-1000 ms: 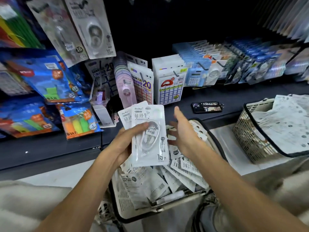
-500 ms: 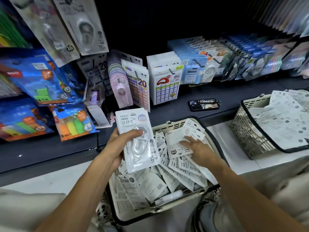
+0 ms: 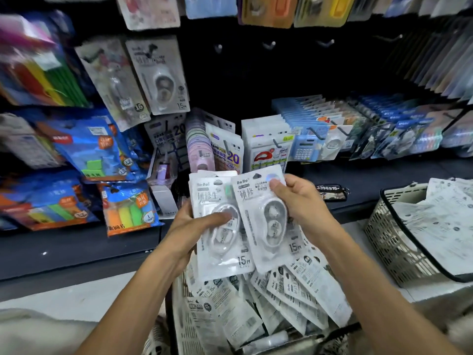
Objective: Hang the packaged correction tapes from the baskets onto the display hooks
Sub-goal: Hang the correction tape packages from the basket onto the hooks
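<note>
Two hands hold white correction tape packs above the near basket [image 3: 179,316]. Left hand [image 3: 190,228] grips a small stack of packs [image 3: 217,242], thumb pressed across the front one. Right hand [image 3: 298,201] pinches a single pack [image 3: 266,226] by its top right corner, thumb on front; this pack overlaps the stack's right edge. Near basket is full of loose packs [image 3: 294,293], lying every way. Second basket [image 3: 399,242], right of the near basket, holds more packs. Bare hooks [image 3: 268,44] on the dark panel above the near basket, maybe three or four, blurry. Hanging stationery left and right of them.
</note>
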A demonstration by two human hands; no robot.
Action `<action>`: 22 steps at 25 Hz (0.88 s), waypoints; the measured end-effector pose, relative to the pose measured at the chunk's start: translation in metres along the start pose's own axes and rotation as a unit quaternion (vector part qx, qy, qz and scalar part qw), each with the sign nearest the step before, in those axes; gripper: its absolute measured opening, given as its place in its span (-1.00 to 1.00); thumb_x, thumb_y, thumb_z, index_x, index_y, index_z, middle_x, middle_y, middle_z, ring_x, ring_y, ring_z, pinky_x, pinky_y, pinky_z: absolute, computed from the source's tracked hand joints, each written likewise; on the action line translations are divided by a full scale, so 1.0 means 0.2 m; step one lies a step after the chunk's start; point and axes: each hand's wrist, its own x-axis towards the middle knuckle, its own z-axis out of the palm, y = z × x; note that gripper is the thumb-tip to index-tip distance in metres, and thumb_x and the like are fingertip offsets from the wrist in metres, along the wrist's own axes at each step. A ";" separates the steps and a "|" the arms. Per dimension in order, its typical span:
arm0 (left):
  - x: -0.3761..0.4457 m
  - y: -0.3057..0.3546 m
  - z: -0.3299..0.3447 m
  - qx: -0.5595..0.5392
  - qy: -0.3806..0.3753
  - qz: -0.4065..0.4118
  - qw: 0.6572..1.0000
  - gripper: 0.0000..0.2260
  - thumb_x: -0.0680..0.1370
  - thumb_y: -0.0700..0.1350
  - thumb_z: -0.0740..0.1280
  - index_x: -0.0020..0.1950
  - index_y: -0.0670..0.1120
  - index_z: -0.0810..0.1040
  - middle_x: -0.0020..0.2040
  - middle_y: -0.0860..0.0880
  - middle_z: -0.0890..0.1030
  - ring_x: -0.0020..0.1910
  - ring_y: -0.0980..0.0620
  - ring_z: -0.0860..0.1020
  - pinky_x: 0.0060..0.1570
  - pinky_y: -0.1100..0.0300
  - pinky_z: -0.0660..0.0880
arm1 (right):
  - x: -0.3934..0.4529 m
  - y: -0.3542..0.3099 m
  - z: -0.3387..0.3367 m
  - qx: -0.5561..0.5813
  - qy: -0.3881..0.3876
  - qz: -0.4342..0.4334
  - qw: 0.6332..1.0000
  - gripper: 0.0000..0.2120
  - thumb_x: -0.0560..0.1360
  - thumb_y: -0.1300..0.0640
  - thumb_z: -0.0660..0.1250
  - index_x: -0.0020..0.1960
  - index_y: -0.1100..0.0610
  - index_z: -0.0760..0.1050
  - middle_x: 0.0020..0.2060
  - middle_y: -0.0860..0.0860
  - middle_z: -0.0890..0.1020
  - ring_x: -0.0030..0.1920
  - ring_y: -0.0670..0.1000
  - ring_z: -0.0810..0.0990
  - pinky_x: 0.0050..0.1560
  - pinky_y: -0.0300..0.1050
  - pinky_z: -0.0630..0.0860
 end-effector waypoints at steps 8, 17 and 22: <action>-0.15 0.26 -0.07 -0.081 -0.052 0.027 0.995 -0.26 0.15 -0.15 0.68 0.31 -0.06 0.56 0.06 -0.11 0.76 -0.03 -0.11 0.75 -0.17 0.06 0.67 | -0.10 -0.39 0.31 -0.096 0.018 -0.120 0.988 -0.77 0.64 -0.02 0.29 -0.02 0.08 0.65 -0.14 0.10 0.75 -0.15 0.15 0.74 -0.21 0.01 0.68; -0.13 0.75 -0.32 -0.066 0.031 0.122 0.990 -0.21 0.03 -0.03 0.69 0.25 -0.01 0.59 0.03 -0.07 0.77 0.00 -0.12 0.75 -0.01 -0.02 0.67 | -0.03 -0.56 0.59 0.029 -0.172 -0.066 0.982 -0.57 0.45 0.07 0.51 0.30 -0.02 0.53 0.13 0.02 0.72 0.11 0.08 0.71 0.05 0.00 0.65; -0.10 0.90 -0.60 -0.075 0.068 0.170 0.980 -0.24 0.06 -0.03 0.67 0.27 -0.04 0.62 0.08 -0.14 0.75 0.00 -0.20 0.74 0.01 -0.09 0.65 | 0.20 -0.65 0.70 0.041 -0.100 -0.106 0.988 -0.53 0.37 0.08 0.55 0.26 0.06 0.57 0.10 0.10 0.73 0.08 0.18 0.72 0.10 0.16 0.64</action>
